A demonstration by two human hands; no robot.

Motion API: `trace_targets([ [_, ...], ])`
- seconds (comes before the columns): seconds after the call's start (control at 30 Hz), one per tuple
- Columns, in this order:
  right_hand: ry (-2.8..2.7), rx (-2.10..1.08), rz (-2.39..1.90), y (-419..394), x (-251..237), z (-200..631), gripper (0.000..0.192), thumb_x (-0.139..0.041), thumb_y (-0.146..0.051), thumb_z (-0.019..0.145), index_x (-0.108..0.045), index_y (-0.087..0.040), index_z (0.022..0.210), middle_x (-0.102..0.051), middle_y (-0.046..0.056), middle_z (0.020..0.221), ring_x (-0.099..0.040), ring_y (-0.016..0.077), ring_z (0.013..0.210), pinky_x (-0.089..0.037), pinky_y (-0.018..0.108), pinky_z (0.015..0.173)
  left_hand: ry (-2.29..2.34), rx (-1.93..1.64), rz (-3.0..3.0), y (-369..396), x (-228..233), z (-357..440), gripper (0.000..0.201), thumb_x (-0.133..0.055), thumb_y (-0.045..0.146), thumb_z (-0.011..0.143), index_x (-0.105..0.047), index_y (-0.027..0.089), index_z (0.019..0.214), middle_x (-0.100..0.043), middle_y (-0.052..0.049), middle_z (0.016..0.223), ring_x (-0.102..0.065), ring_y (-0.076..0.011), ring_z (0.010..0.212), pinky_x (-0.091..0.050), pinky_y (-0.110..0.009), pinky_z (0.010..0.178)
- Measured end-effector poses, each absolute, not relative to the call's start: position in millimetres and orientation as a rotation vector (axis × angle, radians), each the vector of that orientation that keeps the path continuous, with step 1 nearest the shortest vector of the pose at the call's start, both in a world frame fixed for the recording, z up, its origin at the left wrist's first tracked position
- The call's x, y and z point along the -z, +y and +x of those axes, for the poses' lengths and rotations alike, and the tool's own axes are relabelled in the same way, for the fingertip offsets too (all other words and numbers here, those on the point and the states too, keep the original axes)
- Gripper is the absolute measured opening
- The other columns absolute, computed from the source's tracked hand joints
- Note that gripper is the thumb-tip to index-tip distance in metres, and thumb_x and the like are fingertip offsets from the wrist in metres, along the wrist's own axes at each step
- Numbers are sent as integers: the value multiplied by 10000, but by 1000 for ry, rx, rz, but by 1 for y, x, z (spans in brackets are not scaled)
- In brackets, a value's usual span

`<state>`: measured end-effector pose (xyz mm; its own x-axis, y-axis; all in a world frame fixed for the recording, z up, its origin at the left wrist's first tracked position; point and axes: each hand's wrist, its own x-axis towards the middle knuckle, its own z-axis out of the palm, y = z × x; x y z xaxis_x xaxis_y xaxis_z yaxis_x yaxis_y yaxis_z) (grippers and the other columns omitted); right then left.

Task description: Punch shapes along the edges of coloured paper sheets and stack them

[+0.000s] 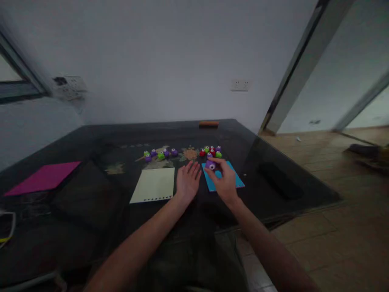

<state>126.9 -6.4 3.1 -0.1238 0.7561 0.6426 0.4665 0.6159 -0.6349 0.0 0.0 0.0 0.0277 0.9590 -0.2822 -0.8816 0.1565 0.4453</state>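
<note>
Pinched in my right hand point(225, 180) is a small purple toy with a round white eye point(210, 164), held above a blue sheet point(209, 184). My left hand point(188, 180) is open, palm up, fingers spread, between the blue sheet and a cream sheet with punched holes point(156, 184). Behind the blue sheet sits a cluster of red, green and purple eyed toys point(212, 152). Farther left, past the cream sheet, stands another group of green and purple eyed toys point(161, 155).
The dark glossy table point(106, 219) has a flower pattern near its middle. A pink sheet point(44, 177) lies at the left, a dark flat object point(279, 180) at the right. A brown block point(208, 124) rests by the wall at the back.
</note>
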Motion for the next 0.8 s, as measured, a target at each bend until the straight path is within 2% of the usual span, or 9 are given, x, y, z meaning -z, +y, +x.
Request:
trace_targets([
  [0.07,-1974,-411,-981,-7,11,108,217,-555,-208,806,-555,-171,1019,-613,91,999,-568,208,935,-439,343,801,570,-1385,148,-3,1,2,294,-385,289,809,-555,140,997,-569,-129,1187,-582,-212,1032,-488,-314,824],
  [0.2,-2124,-477,-975,-6,15,96,209,-588,-199,787,-550,-163,989,-618,94,992,-559,218,956,-423,357,830,541,-1393,150,-2,5,3,297,-403,268,789,-556,140,1010,-598,-125,1135,-590,-209,1014,-485,-314,834],
  [0.4,-1851,-415,-956,-1,-1,115,232,-579,-282,802,-536,-185,1008,-592,53,899,-547,163,754,-429,288,683,541,-1454,209,8,13,0,293,-412,277,777,-550,173,1013,-599,-103,1133,-578,-195,1034,-479,-300,839],
  [0.53,-2078,-598,-920,0,7,120,192,-597,-282,779,-571,-180,939,-570,14,760,-508,141,648,-410,269,610,628,-1461,250,7,12,2,291,-378,268,793,-558,154,990,-599,-122,1132,-557,-197,1074,-457,-300,870],
  [0.7,-1847,-707,-1055,0,12,134,297,-665,-285,717,-553,-182,971,-581,7,780,-516,133,664,-418,257,611,602,-1565,365,8,7,2,267,-372,267,818,-583,173,951,-606,-84,1116,-544,-159,1092,-385,-280,957],
  [0.8,-1966,-798,-1109,-5,15,143,279,-691,-242,688,-569,-181,931,-592,-1,770,-520,130,654,-413,252,599,639,-1651,431,14,7,-4,226,-399,237,812,-598,173,899,-626,-63,1018,-568,-140,1037,-354,-278,983],
])
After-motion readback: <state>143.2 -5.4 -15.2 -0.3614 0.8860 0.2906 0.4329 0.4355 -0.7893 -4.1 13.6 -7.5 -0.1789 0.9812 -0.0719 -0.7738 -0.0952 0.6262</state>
